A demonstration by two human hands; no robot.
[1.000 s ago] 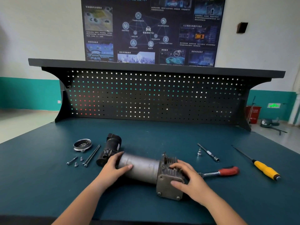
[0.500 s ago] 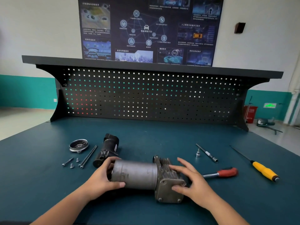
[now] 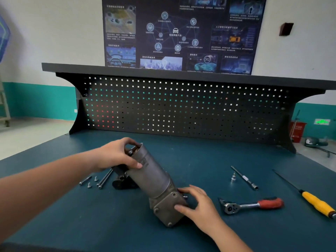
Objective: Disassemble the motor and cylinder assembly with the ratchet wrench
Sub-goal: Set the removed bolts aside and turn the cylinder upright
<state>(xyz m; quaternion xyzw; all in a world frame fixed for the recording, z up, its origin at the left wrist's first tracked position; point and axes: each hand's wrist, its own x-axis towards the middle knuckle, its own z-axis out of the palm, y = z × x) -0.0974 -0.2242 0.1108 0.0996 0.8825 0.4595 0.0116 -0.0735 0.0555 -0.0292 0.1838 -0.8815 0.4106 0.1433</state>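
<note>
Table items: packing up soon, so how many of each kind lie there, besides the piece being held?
Ratchet wrench: 1
Screwdriver: 1
Extension bar: 1
Socket: 1
Long bolts: 2
Short screws: 3
Black motor part: 1
Total: 10

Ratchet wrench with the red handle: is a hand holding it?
No, the ratchet wrench lies on the bench, apart from the right hand, which holds the assembly.

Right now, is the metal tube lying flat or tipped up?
Tipped up. The left hand holds one end of the metal tube high; the right hand holds the low end.
</note>
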